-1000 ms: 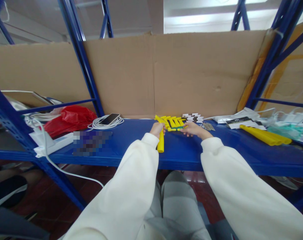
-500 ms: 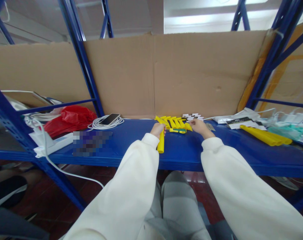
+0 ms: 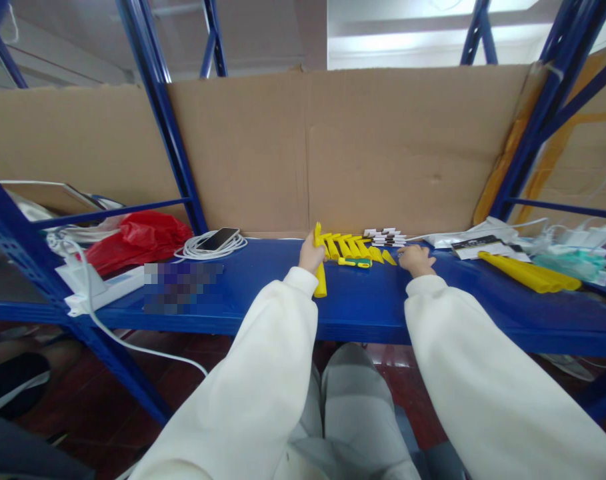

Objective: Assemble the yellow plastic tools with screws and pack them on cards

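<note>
My left hand [image 3: 311,253] is wrapped round a yellow tool with a round handle [image 3: 321,281]. Its rounded end points toward me, while the narrow far end [image 3: 317,231] sticks out above my fingers. My right hand [image 3: 417,259] rests low over the blue shelf, its fingers bent inward; whatever lies under the fingertips is hidden. Between the hands runs a slanted row of yellow pieces [image 3: 353,248], with a loose yellow piece [image 3: 389,257] at its right end. In front of the row lies a small green-and-yellow tool [image 3: 355,263].
Small white-and-black pieces [image 3: 384,237] sit behind the row. Rightward are yellow cone-like handles [image 3: 527,272] and a black-and-white packet [image 3: 487,247]. A phone [image 3: 219,239] lies on a coiled white cable [image 3: 190,252] at left, near a red bag [image 3: 143,240]. Cardboard [image 3: 373,147] closes off the back.
My right hand has moved right, off the end of the yellow row, leaving a yellow piece there. My left hand still holds the yellow tool, whose far end now shows upright.
</note>
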Demonstrator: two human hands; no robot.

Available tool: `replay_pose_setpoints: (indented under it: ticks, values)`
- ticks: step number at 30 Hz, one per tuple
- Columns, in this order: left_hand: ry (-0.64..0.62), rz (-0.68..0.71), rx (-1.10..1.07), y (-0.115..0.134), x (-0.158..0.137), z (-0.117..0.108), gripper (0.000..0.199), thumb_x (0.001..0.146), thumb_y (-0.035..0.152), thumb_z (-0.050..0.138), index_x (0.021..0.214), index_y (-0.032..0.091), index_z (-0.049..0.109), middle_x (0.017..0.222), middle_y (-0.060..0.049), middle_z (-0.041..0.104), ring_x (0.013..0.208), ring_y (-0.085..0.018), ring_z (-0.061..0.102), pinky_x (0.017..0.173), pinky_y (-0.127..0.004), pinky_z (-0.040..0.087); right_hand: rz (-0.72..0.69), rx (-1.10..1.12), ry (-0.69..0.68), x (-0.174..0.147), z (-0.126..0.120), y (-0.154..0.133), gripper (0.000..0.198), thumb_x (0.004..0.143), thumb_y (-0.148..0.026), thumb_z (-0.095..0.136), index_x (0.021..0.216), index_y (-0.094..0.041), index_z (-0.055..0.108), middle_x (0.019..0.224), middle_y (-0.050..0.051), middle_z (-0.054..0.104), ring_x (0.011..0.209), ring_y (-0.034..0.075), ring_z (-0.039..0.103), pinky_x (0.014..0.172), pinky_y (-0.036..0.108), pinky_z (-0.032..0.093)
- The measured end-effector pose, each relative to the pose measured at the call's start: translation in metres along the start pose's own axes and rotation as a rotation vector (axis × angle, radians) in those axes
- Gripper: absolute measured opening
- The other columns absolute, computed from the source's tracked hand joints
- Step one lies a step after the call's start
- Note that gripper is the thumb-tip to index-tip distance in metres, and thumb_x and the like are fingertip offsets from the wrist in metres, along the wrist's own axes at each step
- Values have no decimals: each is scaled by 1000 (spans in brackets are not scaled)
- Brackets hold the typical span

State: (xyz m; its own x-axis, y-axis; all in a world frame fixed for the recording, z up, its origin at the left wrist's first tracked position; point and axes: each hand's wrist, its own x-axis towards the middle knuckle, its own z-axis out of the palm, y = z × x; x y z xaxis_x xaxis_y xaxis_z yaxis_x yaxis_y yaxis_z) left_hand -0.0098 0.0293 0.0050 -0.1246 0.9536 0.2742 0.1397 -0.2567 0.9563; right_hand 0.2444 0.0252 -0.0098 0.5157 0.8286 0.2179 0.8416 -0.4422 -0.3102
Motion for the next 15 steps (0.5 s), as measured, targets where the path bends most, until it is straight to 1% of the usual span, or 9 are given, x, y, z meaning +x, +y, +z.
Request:
replay_pose_setpoints:
  ticks: [1,3,4,6,8,10,12,15]
  values:
    - [-41,85,42,-1,1,-1,57,83,3,55,138,19,60,112,-9,74,74,-15,70,74,-28,58,19,0,18,3,1,3,43,91,-19,51,126,-30,73,146,13,55,139,36,44,109,60,38]
    - [-152,262,124,-3,0,-4,57,83,8,61,139,21,62,126,-10,72,98,-20,73,93,-33,56,31,-4,45,10,2,9,41,90,-20,52,123,-29,74,143,14,57,136,37,45,107,63,39]
    - [-206,335,165,-3,-1,-5,57,83,10,64,139,23,63,129,-9,72,109,-22,71,101,-35,53,26,-8,53,13,3,11,41,89,-21,52,123,-28,74,141,14,58,135,37,46,106,64,39]
    - [-290,421,269,-1,-4,-9,55,82,12,67,135,24,66,127,-8,73,121,-24,66,109,-38,48,19,-19,50,17,5,15,43,88,-20,52,124,-28,73,139,14,60,134,37,46,104,65,39]
    - [-313,458,388,2,-8,-12,49,82,12,68,129,25,71,128,-8,73,127,-25,63,114,-38,44,19,-19,24,18,6,17,44,88,-20,52,126,-26,73,139,16,60,135,37,44,105,65,38]
    - [-322,471,489,5,-12,-13,48,83,11,67,129,24,72,132,-8,71,131,-25,60,116,-37,41,7,-8,-2,18,7,17,43,89,-23,51,127,-24,72,142,18,57,137,38,42,106,63,37]
    - [-348,466,582,7,-14,-13,47,84,9,66,128,24,72,133,-8,70,132,-25,60,117,-37,40,-21,0,-14,17,8,16,42,91,-27,49,126,-22,72,143,19,55,138,38,42,107,63,37]
    - [-427,464,687,7,-16,-8,45,83,7,65,124,24,75,132,-9,71,130,-26,61,116,-37,40,-49,-7,-19,16,10,15,41,91,-29,49,124,-21,72,138,20,58,136,39,44,105,63,38]
